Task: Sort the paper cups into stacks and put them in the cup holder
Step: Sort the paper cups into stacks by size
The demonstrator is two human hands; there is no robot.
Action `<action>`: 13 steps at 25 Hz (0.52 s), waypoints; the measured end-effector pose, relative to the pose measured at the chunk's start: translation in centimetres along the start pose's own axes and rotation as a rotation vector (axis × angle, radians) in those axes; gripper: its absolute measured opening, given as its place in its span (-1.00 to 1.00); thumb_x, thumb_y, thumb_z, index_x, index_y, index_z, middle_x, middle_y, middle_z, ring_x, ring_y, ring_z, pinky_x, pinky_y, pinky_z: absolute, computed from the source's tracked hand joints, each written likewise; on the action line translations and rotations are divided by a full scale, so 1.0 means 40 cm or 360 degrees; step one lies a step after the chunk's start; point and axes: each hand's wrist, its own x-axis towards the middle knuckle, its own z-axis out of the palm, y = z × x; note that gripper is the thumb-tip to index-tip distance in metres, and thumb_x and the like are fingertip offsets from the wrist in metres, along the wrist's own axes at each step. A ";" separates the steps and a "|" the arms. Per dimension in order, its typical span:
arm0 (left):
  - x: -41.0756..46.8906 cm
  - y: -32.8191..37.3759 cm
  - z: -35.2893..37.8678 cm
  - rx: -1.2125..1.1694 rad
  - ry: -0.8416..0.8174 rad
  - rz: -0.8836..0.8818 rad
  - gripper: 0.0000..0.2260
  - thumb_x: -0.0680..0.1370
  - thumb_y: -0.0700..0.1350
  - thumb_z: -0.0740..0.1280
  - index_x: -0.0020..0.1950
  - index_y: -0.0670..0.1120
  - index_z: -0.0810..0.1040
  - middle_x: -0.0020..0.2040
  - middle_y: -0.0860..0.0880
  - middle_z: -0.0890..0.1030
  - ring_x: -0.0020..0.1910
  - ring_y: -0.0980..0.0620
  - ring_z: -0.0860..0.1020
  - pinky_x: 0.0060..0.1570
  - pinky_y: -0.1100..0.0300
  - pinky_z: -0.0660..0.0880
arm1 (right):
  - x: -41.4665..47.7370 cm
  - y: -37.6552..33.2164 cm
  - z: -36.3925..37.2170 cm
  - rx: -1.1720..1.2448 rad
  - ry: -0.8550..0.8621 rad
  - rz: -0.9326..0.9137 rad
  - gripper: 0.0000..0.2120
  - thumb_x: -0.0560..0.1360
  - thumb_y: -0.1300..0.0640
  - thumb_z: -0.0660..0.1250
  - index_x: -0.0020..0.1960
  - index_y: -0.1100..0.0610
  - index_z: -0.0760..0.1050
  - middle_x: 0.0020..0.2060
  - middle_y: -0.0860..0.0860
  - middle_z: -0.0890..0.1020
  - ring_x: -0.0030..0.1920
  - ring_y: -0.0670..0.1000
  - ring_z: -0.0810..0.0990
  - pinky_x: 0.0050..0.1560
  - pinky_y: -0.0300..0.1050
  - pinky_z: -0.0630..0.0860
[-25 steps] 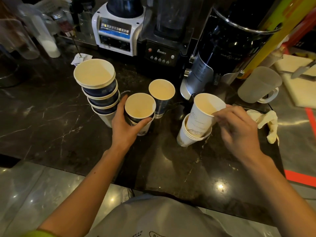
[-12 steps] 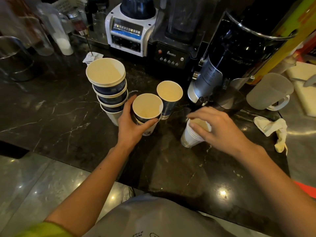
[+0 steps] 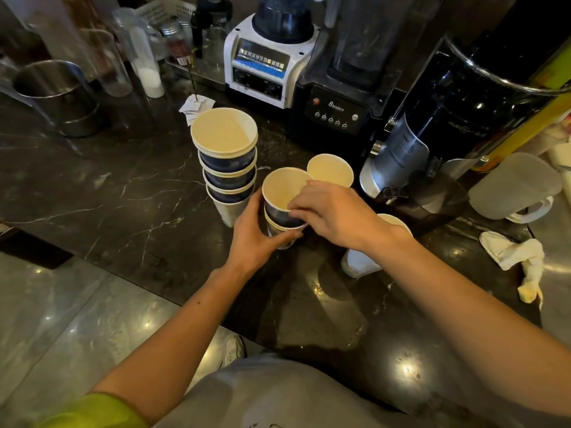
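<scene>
On the dark marble table [image 3: 92, 193], taking the black blender base [image 3: 335, 111] as the landmark, the tall stack of paper cups [image 3: 227, 162] stands forward and to the left of it. The stack is made of navy-sided cups with cream insides nested over a white cup at the bottom, mouths up, its long axis upright with a slight lean.

Just right of that stack, straight in front of the blender base, is the short stack of cups [image 3: 282, 208]: a navy cup seated in another with a printed lower cup below, mouth up and tilted a little toward the camera. The left hand [image 3: 255, 239] wraps its lower part, fingers curled round the far side and thumb across the front, a closed grip on the short stack. The right hand [image 3: 332, 211] comes in from the right, fingertips pinched on the top cup's near rim and wall, grasping that same stack.

Behind the right hand, closer to the blender base, a single navy cup [image 3: 330, 169] stands upright and mouth up, apart from both hands. Forward and to the right of the base, a white cup stack [image 3: 361, 261] leans, mostly hidden under the right wrist.
</scene>
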 end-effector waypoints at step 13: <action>-0.014 -0.014 0.018 0.0061 0.0050 -0.0086 -0.14 0.33 0.07 0.57 0.53 0.00 0.22 0.47 0.10 0.37 0.44 0.14 0.34 0.43 0.02 0.35 | -0.040 0.139 -0.203 -0.0392 0.1084 0.0196 -0.82 0.58 0.20 0.31 0.00 0.30 0.62 -0.15 0.21 0.66 -0.12 0.14 0.61 -0.03 -0.25 0.44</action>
